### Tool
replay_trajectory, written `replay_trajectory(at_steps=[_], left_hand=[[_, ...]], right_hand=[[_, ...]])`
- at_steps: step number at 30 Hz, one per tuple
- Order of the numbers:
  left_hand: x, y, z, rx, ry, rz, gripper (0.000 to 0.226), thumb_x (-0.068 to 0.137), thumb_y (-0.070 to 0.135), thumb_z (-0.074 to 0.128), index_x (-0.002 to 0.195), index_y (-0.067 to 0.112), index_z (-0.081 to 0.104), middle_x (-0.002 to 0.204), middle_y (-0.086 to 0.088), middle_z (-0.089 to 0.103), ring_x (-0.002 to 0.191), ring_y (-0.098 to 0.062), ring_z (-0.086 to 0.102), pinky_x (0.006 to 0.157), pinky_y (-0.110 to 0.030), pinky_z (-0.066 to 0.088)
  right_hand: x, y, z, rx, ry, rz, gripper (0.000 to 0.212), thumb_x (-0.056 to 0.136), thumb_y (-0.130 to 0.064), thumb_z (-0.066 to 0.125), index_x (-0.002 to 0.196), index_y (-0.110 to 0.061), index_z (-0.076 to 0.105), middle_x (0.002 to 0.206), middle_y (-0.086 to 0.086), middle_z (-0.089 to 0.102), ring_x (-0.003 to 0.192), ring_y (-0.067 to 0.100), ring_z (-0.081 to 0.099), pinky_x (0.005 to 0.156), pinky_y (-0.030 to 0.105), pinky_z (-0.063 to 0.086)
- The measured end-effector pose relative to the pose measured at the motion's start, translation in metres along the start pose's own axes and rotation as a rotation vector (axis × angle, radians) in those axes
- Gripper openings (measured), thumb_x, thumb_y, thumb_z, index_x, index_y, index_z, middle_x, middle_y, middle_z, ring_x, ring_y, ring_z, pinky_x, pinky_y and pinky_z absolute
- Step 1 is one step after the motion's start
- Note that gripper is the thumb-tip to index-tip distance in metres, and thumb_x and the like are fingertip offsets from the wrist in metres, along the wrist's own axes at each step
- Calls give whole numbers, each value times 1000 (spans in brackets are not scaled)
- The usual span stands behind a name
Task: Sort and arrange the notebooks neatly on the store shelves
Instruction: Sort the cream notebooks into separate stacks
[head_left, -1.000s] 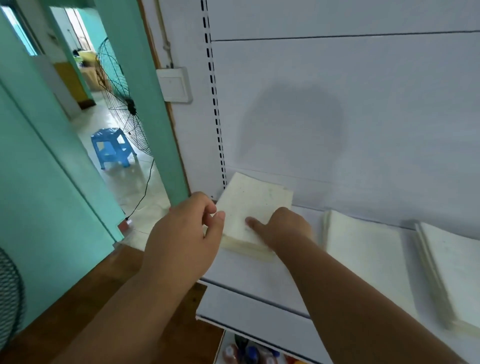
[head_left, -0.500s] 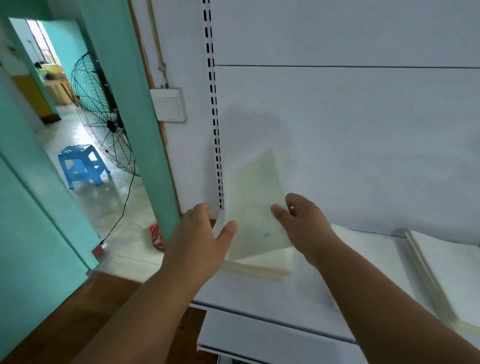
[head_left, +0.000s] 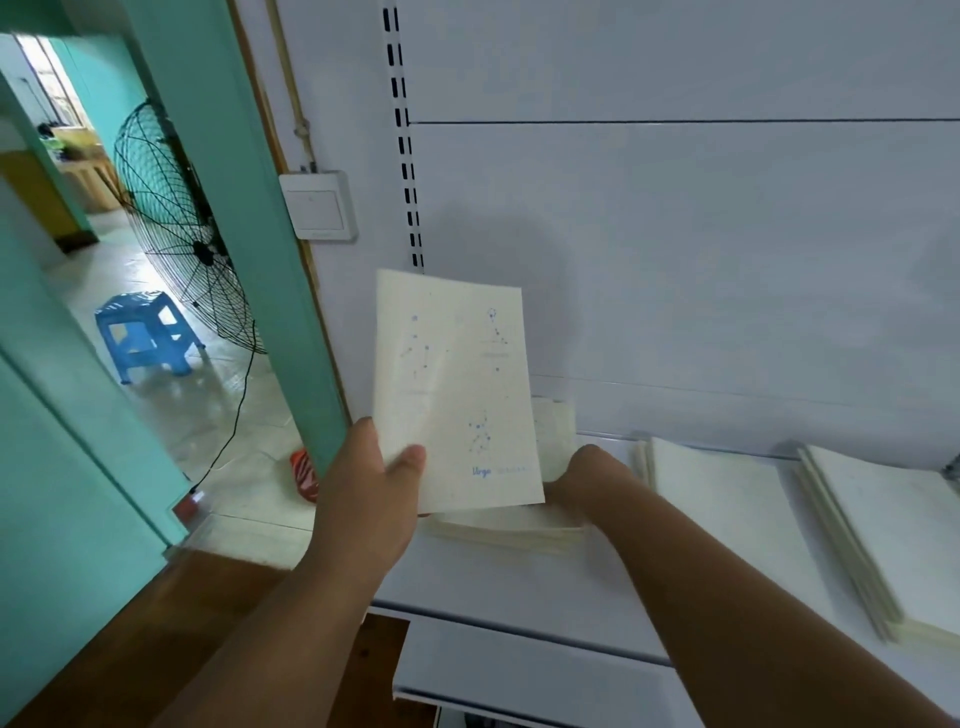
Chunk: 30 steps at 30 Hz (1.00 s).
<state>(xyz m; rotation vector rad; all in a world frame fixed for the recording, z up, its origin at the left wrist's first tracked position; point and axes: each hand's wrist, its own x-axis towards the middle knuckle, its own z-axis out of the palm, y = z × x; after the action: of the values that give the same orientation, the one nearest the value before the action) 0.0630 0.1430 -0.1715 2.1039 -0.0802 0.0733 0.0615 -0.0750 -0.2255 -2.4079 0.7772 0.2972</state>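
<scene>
Here, cream notebook (head_left: 454, 389) with blue constellations

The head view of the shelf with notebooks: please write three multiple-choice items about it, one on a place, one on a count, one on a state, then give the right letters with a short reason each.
1. Where is the blue stool?
A. On the floor beyond the doorway, beside the standing fan
B. On the shelf
C. Under the right arm

2. How many notebook piles lie on the shelf?
A. One
B. Three
C. Five

3. What is the state of the notebook with the blue star print?
A. Lying flat on a pile
B. Fallen on the floor
C. Held upright by the left hand

Answers:
1. A, the stool stands on the tiled floor next to the fan.
2. B, there is a left pile, a middle pile and a right pile.
3. C, the thumb presses its lower corner and it stands above the left pile, while the right hand rests at that pile.
</scene>
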Motion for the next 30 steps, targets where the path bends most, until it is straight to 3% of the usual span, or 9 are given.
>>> replay_trajectory(at_steps=[2,5,9,12,15,17,21,26,30], left_hand=[[-2,-1,-1,-11,-3,0,13,98,30,54,108,24,47,103,4,56,96,-17,54,77,-33,43],[-3,-2,-3,-18,-6,-3,13,98,30,54,108,24,48,104,3,57,96,-17,54,75,-32,44],[-6,1,-5,-91,-32,-35,13,97,29,54,108,23,50,100,0,60,88,-24,61,59,-31,49],[-10,9,-2,-143,-54,-45,13,98,28,53,109,22,49,101,-5,60,81,-28,64,46,-26,48],[-15,22,10,-107,-212,-52,19,100,37,48,112,23,41,100,-6,57,75,-25,67,58,-40,61],[-20,34,24,-69,-325,-42,20,101,38,47,111,22,41,101,-4,57,75,-22,69,66,-41,62],[-33,48,59,-56,-345,38,21,100,27,52,120,26,46,116,1,59,101,-23,61,81,-42,56],[-72,73,119,2,-453,109,6,100,28,49,105,24,46,98,0,61,75,-20,66,55,-32,53],[-99,105,178,-16,-518,124,10,101,28,48,108,21,47,99,-4,64,60,-19,68,44,-23,44]], right_hand=[[4,2,-6,-67,-54,-27,54,81,-53,75,115,-13,61,102,3,63,94,20,62,84,30,53],[7,7,-12,-182,-49,-59,43,86,-56,69,92,-15,56,82,-1,57,73,15,56,64,23,46],[0,17,-26,-200,158,-94,31,100,-44,50,90,-16,58,84,0,59,82,20,59,73,30,48],[-33,21,-39,319,247,-247,30,104,-29,47,86,-13,65,74,1,61,64,17,54,58,25,41],[-76,21,-53,1087,-36,-360,28,108,-26,44,108,-11,68,69,-6,64,53,5,54,47,16,41],[-88,30,-56,1231,-173,-390,31,108,-31,44,112,-12,67,77,1,64,59,10,56,51,18,40],[-96,68,-68,1294,-132,-236,46,105,-46,41,120,-14,70,113,4,73,102,22,69,89,40,50],[-90,131,-105,854,316,-162,32,101,-38,54,91,-10,65,78,0,65,69,15,59,63,27,45],[-85,191,-144,599,465,-94,39,100,-39,54,79,-7,49,70,4,49,63,19,47,58,29,37]])
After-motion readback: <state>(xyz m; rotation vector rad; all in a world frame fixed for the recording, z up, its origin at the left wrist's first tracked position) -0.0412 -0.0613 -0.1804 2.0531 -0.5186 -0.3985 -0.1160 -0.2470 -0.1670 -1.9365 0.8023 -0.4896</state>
